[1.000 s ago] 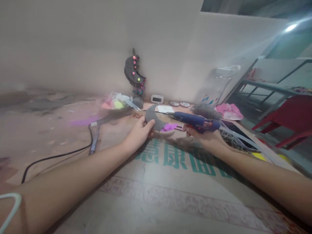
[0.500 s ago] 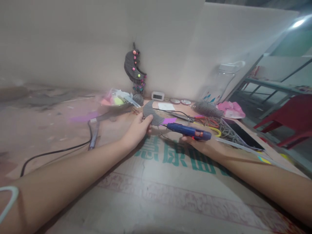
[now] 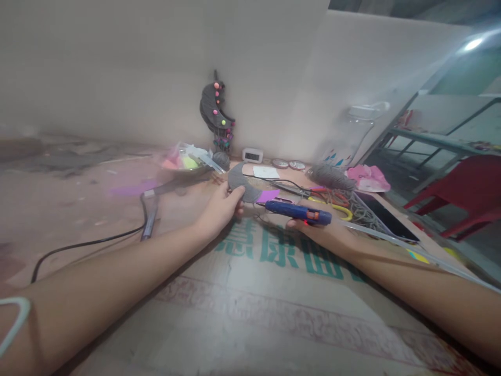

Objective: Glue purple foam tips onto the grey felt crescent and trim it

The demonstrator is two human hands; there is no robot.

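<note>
My left hand [image 3: 221, 209] grips a grey crescent-shaped piece [image 3: 239, 184] by its lower edge, just above the cardboard sheet. My right hand [image 3: 313, 230] is closed round a blue glue gun [image 3: 293, 210], whose nozzle points left toward the crescent's lower tip. A small purple scrap [image 3: 268, 195] lies between the crescent and the gun.
A finished dark crescent with coloured beads [image 3: 214, 110] leans on the wall. A bag of coloured bits [image 3: 183, 161], a small clock [image 3: 252, 154], scissors [image 3: 332, 204], grey yarn [image 3: 331, 177], a phone [image 3: 385, 218], a power strip with black cable [image 3: 151, 214] and a red chair [image 3: 465, 193] surround me.
The glue gun dropped lower and swung its nozzle toward the crescent. My left hand shifted slightly up and left with the crescent.
</note>
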